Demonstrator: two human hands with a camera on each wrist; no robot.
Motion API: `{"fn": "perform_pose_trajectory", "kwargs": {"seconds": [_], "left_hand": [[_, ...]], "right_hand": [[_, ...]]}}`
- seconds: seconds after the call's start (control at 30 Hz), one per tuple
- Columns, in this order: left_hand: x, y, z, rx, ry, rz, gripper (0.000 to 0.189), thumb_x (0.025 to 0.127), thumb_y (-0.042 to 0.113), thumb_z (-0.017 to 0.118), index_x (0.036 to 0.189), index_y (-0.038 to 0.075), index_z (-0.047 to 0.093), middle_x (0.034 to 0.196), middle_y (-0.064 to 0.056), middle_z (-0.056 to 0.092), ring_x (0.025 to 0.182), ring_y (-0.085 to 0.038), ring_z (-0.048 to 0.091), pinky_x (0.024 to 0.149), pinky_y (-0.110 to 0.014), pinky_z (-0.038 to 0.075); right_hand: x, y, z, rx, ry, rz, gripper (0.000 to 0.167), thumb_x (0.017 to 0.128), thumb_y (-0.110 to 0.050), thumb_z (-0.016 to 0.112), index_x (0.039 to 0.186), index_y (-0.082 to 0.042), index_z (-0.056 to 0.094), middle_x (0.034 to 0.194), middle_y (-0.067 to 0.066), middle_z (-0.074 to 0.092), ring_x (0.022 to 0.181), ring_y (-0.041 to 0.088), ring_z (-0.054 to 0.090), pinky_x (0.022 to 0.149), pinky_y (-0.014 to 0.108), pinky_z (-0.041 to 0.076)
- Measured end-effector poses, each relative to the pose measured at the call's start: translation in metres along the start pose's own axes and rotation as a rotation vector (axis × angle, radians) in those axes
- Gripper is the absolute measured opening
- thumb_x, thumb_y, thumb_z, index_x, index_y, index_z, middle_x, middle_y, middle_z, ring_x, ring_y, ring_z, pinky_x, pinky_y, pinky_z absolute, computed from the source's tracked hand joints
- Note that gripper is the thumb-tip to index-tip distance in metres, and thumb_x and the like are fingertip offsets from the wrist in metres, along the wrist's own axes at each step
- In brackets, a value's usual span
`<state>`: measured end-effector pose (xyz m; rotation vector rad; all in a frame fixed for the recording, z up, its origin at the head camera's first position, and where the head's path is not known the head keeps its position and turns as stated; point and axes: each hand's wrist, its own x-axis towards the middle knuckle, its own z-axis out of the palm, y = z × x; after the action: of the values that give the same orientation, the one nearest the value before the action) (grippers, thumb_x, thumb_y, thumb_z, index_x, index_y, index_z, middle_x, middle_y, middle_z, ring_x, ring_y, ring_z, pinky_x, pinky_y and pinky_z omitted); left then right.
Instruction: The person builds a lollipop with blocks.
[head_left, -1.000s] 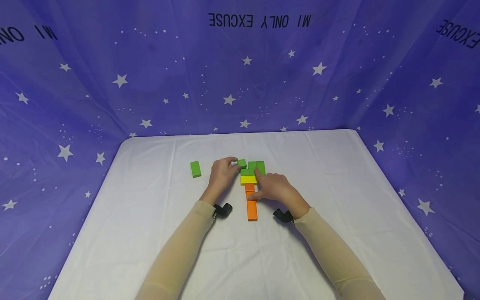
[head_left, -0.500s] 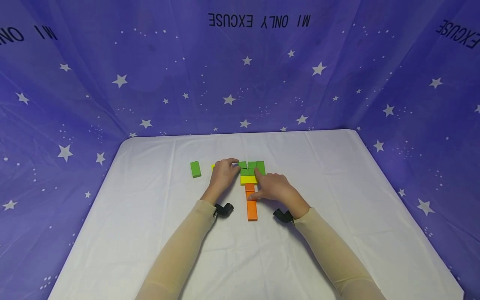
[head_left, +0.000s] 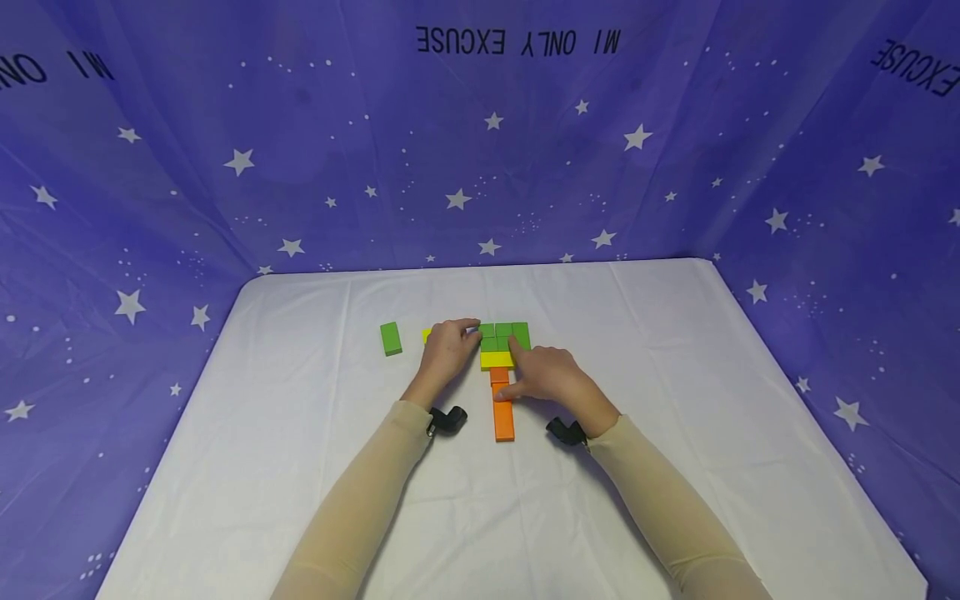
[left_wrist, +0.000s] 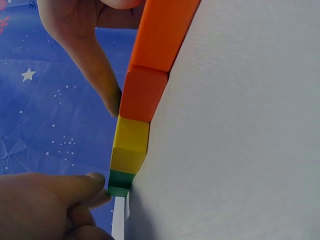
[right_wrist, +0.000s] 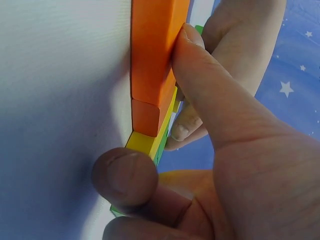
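Observation:
In the head view, several green blocks (head_left: 504, 337) lie flat together above a yellow block (head_left: 497, 360). Below that, a short orange block (head_left: 499, 375) and a long orange block (head_left: 504, 421) form a stem. My left hand (head_left: 447, 346) pinches the upper-left green block (head_left: 487, 330) at its left end with thumb and fingertips. My right hand (head_left: 553, 373) rests on the arrangement from the right, its index fingertip on the green blocks and its thumb on the long orange block. In the right wrist view, that thumb (right_wrist: 192, 45) presses the orange block's upper side.
A separate green block (head_left: 391, 338) lies to the left on the white-covered table (head_left: 315, 467). Something yellow (head_left: 427, 335) is mostly hidden behind my left hand. Purple star-printed curtains (head_left: 480, 167) stand round the table's back and sides.
My left hand has shifted the upper-left green block slightly towards me and straightened it, so it now sits in line with its neighbours. The right hand has stayed in place.

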<state>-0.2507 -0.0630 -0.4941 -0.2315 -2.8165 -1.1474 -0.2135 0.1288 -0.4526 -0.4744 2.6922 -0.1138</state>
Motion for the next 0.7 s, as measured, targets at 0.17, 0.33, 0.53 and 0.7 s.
{"fn": "perform_pose_trajectory", "kwargs": {"seconds": [0.17,0.33,0.53,0.7], "left_hand": [[-0.0008,0.0015,-0.0001,0.009,-0.010,0.002,0.029,0.095,0.021,0.066,0.122,0.012,0.072,0.064,-0.001,0.053,0.059,-0.015,0.045,0.055,-0.030,0.035],[-0.0015,0.0015,0.0003,0.008,-0.020,-0.001,0.030,0.095,0.022,0.066,0.123,0.013,0.071,0.064,-0.001,0.054,0.060,-0.015,0.046,0.055,-0.030,0.036],[-0.0026,0.0014,-0.0003,-0.004,-0.046,-0.010,0.032,0.096,0.023,0.065,0.126,0.013,0.070,0.064,-0.002,0.053,0.059,-0.015,0.045,0.054,-0.029,0.035],[-0.0024,0.0018,-0.0010,0.004,-0.045,-0.003,0.033,0.096,0.023,0.065,0.127,0.013,0.069,0.066,-0.002,0.054,0.058,-0.015,0.045,0.054,-0.029,0.036]], "right_hand": [[0.0001,0.0001,0.0004,-0.005,0.006,-0.001,0.119,0.070,-0.078,0.068,0.158,-0.012,0.023,0.086,0.009,0.063,0.077,0.024,0.058,0.066,0.040,0.046],[0.0002,0.0000,0.0013,-0.008,0.015,-0.004,0.119,0.070,-0.078,0.068,0.158,-0.011,0.023,0.092,0.011,0.065,0.081,0.024,0.059,0.067,0.041,0.047],[-0.0001,-0.0004,0.0012,-0.004,0.010,0.000,0.120,0.069,-0.078,0.068,0.158,-0.011,0.023,0.089,0.011,0.064,0.079,0.024,0.058,0.067,0.041,0.047],[0.0004,-0.0004,0.0011,-0.009,0.011,0.003,0.119,0.069,-0.078,0.068,0.158,-0.012,0.023,0.087,0.010,0.063,0.078,0.024,0.058,0.065,0.040,0.047]]}}
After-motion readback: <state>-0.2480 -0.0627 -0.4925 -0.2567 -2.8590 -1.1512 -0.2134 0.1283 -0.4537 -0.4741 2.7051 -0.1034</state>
